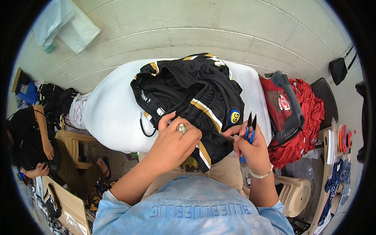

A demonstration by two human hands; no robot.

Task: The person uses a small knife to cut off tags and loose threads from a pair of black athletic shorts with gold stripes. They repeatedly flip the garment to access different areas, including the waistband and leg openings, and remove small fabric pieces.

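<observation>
Shorts (184, 105), black with gold-and-white stripes, across padded white board (109, 113). Left hand (176, 141) on lower fabric, fingers bent, any pinch impossible to tell. Right hand (252, 150) curled around blue-handled scissors (251, 135), blades upward, slightly apart, forefinger extended to cloth.

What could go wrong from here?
1. The scissors sit in the right hand with blades parted, close to the shorts and their round badge; a slip might nick either.
2. Part of the shorts hangs past the board's near edge, so they could slide off if the left hand lets up.
3. The loose cord beside that hand may snag.
</observation>
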